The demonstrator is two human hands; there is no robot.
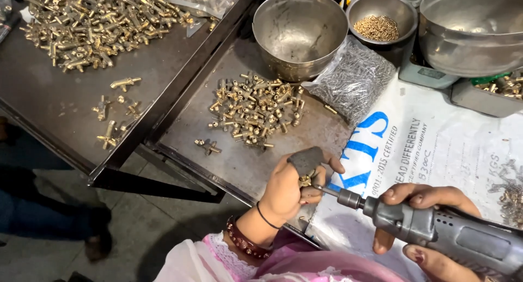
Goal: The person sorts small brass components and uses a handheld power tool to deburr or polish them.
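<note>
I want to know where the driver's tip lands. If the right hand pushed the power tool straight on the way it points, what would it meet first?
Most likely the small brass fitting pinched in the left hand. The right hand aims the grey power tool leftward, and its bit looks at or just short of the fitting; depth is unclear.

The grey power driver [436, 233] runs off the right edge.
</note>
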